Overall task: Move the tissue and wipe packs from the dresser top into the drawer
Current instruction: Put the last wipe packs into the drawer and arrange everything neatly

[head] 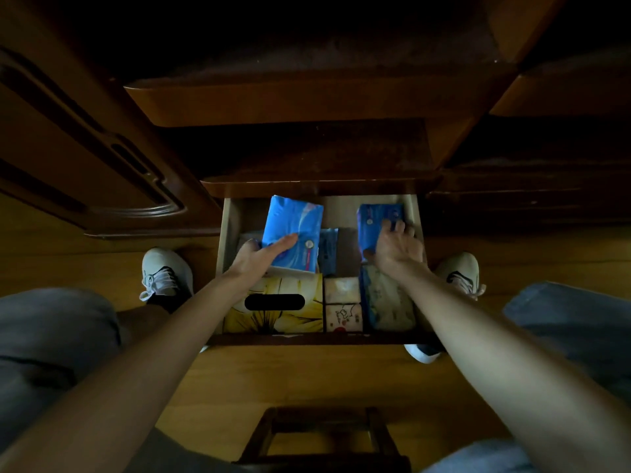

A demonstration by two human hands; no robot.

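the view is dim and underexposed, with the far top of the dresser [307,35] sunk in near-black shadow. the open drawer [228,220] and wooden floor [307,377] catch the most light. wide-angle bending curves the edges, and the near forearms look soft and stretched.

an open wooden drawer [229,213], pulled out over a wood floor [300,377]. inside: a yellow flowered tissue box [273,319] at front left, two small packs [342,303] stacked mid-front, a pale long pack [387,302] front right, blue packs [290,227] farther back. white shoes [164,273] flat on the floor either side.
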